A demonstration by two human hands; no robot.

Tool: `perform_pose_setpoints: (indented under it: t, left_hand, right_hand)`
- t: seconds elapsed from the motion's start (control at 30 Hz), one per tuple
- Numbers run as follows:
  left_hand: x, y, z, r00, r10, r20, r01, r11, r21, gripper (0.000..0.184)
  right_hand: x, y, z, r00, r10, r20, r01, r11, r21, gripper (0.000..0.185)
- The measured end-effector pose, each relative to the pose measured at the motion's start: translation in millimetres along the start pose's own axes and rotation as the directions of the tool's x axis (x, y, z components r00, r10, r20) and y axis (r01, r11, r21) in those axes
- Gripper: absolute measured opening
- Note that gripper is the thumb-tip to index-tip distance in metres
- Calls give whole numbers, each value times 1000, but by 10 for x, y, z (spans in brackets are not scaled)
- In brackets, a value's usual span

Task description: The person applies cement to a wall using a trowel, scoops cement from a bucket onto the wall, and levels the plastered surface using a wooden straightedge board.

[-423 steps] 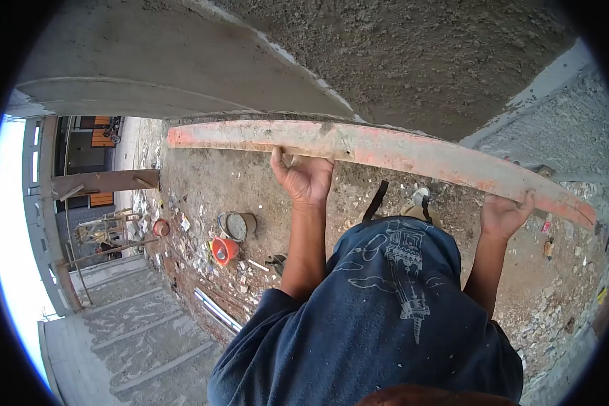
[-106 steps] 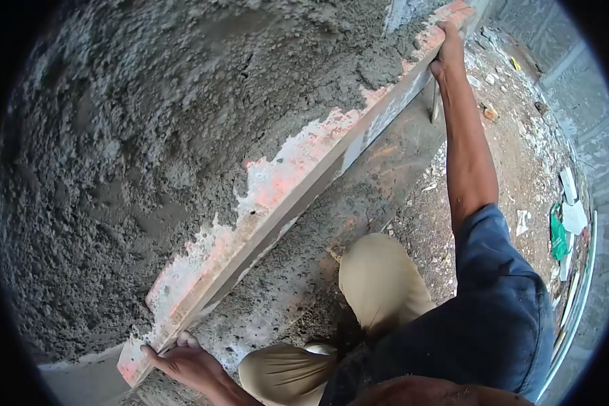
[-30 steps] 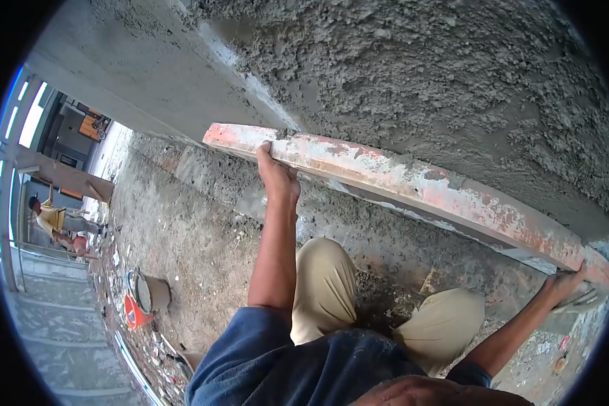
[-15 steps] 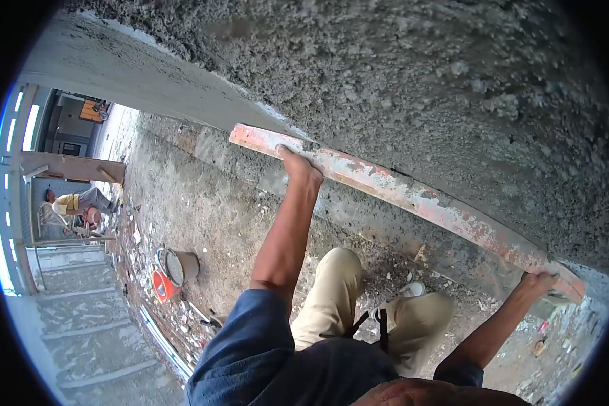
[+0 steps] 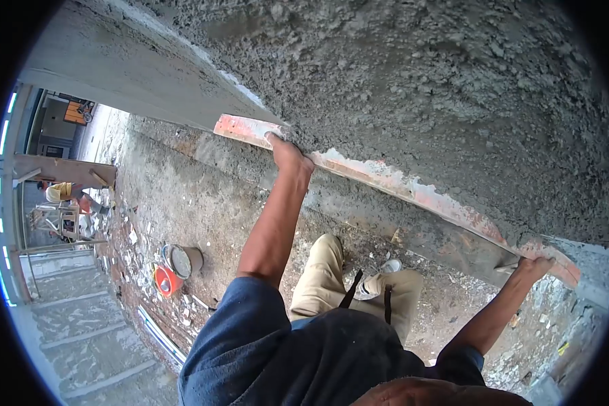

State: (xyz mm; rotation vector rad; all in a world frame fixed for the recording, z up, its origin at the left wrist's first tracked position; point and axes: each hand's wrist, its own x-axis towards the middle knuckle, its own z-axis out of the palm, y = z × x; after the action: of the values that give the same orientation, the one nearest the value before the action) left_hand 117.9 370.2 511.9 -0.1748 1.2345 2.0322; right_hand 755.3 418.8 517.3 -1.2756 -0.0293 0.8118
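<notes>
A long straightedge board (image 5: 399, 185), its red-pink paint worn and smeared with mortar, lies slantwise against the wall. Rough wet mortar (image 5: 386, 88) covers the wall above it and overlaps part of its upper edge. My left hand (image 5: 291, 155) is closed round the board towards its left end, the thumb over the face. Near the opposite end, my right hand (image 5: 536, 266) grips it too, with its fingers partly hidden behind. A smoother grey wall strip (image 5: 135, 68) adjoins the rough mortar at the upper left.
A grey bucket (image 5: 191, 260) and an orange bucket (image 5: 166, 281) stand on the debris-strewn ground (image 5: 216, 203). Long pipes (image 5: 161, 335) lie at the lower left. Farther off, another person (image 5: 64, 193) bends beside a wooden plank barrier (image 5: 68, 169).
The board and both my hands have shifted slightly up and left in view. More mortar now overlaps the board's upper edge. The distant person has bent forward.
</notes>
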Motion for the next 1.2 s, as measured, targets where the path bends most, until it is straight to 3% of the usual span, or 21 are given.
perform_pose_setpoints:
  t: [0.27,0.37,0.5,0.6,0.7,0.77,0.87,0.93,1.07,1.1,1.13,1.17,1.2]
  left_hand:
    - [-721,814,753,999,-29,-37,29,1000,0,68]
    - [-839,1053,939,995,-71,72,77,993,-93,69]
    - [-990,1391,1150,994,-75,79,78,996,-44,68]
    - [-1113,1643,1328,974,-68,217,92,990,-105,66]
    - [-1432,2009,1580,977,-17,214,40,994,-103,61]
    - [-1557,2274,1685,952,33,305,2,994,-113,54]
    - [-1841,2703,1746,941,88,327,-118,990,73,46]
    - [-1965,2966,1741,925,85,371,-83,996,-21,43]
    - [-2092,3027,1557,948,63,312,-112,984,141,45]
    - [-2017,2918,1439,964,18,266,-68,981,180,44]
    - [-1911,2769,1299,976,-24,216,-24,976,215,44]
    - [-1802,2526,1167,994,-14,106,-21,946,322,42]
    - [-1557,2256,977,998,-60,9,53,933,356,39]
  right_hand:
    - [42,-943,189,992,-75,98,65,992,109,52]
    - [-388,-1430,492,989,-92,113,79,990,115,47]
    - [-746,-2096,761,994,-88,63,82,992,91,42]
    - [-532,-2344,768,964,-230,137,212,968,136,42]
    - [-594,-2716,866,957,-216,195,185,968,168,46]
    - [-938,-2989,1032,950,-240,200,210,965,159,49]
    - [-1035,-3420,1013,889,-372,268,350,928,125,48]
    - [-1158,-3465,672,886,-382,264,362,924,122,48]
    - [-1398,-3356,508,866,-386,318,361,923,136,50]
    - [-1368,-3174,351,900,-302,313,275,953,129,54]
    - [-1597,-2872,334,925,-293,241,293,955,37,52]
    - [-1388,-2556,129,916,-246,316,257,966,8,51]
    - [-1325,-2181,95,978,-186,100,198,970,-140,53]
